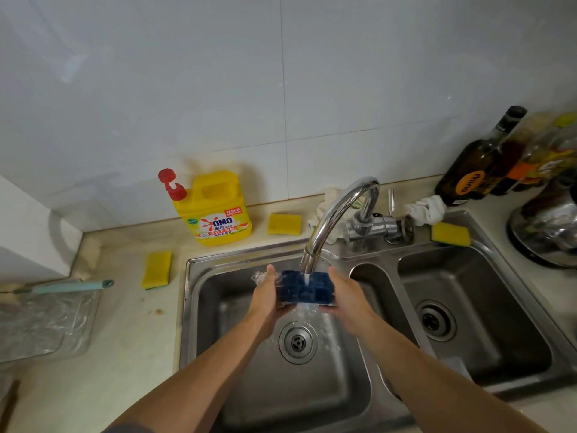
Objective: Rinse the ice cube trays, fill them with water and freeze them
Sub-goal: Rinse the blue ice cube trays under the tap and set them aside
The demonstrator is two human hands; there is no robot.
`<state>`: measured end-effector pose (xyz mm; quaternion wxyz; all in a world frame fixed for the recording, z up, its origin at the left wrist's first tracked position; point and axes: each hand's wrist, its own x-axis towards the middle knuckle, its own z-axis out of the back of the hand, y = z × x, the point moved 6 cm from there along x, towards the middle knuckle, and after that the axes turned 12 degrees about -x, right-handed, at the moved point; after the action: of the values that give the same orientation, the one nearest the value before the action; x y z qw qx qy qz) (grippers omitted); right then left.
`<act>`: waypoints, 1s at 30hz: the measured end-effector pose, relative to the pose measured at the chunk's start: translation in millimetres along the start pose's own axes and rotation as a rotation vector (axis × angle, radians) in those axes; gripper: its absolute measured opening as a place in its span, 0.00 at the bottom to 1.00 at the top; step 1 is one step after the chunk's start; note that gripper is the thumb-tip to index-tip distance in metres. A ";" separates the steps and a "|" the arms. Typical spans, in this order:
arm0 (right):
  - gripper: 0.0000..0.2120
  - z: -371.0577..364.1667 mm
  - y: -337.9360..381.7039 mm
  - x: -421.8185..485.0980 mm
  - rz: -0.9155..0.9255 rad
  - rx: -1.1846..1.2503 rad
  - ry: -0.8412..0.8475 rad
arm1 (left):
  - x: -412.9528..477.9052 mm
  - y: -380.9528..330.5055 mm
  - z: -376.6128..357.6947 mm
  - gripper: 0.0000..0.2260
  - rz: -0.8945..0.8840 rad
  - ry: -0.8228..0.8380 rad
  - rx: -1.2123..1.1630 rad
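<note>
A dark blue ice cube tray is held over the left basin of the steel double sink, directly under the chrome tap. Water runs from the spout onto the tray and splashes down toward the drain. My left hand grips the tray's left end and my right hand grips its right end. The fingers under the tray are hidden.
A yellow dish soap jug stands behind the sink. Yellow sponges lie at the left, at the back and on the right rim. Bottles and a steel pot crowd the right; clear plastic lies left.
</note>
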<state>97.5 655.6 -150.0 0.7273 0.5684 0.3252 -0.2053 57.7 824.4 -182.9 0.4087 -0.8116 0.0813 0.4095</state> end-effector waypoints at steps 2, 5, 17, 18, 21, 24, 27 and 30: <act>0.13 7.0 -2.2 -2.4 -0.035 -0.006 -0.090 | -0.2 6.6 -4.7 0.24 0.046 0.057 0.066; 0.13 -3.2 3.9 -6.1 0.090 -0.119 -0.002 | 5.1 4.0 0.7 0.20 -0.006 -0.092 0.059; 0.13 -4.1 0.6 -6.2 0.071 -0.134 0.111 | 8.8 -0.4 4.0 0.14 -0.184 -0.140 0.227; 0.15 -2.9 -0.3 -5.3 0.043 -0.087 0.118 | 8.6 -2.7 4.2 0.14 -0.208 -0.149 0.245; 0.16 11.3 -11.6 -1.6 -0.057 -0.001 0.047 | 4.6 2.5 -11.0 0.11 -0.214 -0.041 0.287; 0.19 17.2 -22.5 -1.1 -0.104 -0.002 0.095 | 1.7 11.0 -20.9 0.11 -0.235 0.008 0.318; 0.24 15.7 -21.4 1.8 -0.101 -0.035 0.140 | 1.6 13.3 -18.8 0.13 -0.261 -0.008 0.279; 0.24 16.2 -14.1 6.2 -0.089 -0.016 0.127 | 1.5 11.9 -20.4 0.13 -0.242 -0.012 0.192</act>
<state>96.3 636.7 -161.8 0.7000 0.5593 0.3973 -0.1983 65.4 802.1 -184.3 0.5311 -0.7703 0.0193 0.3524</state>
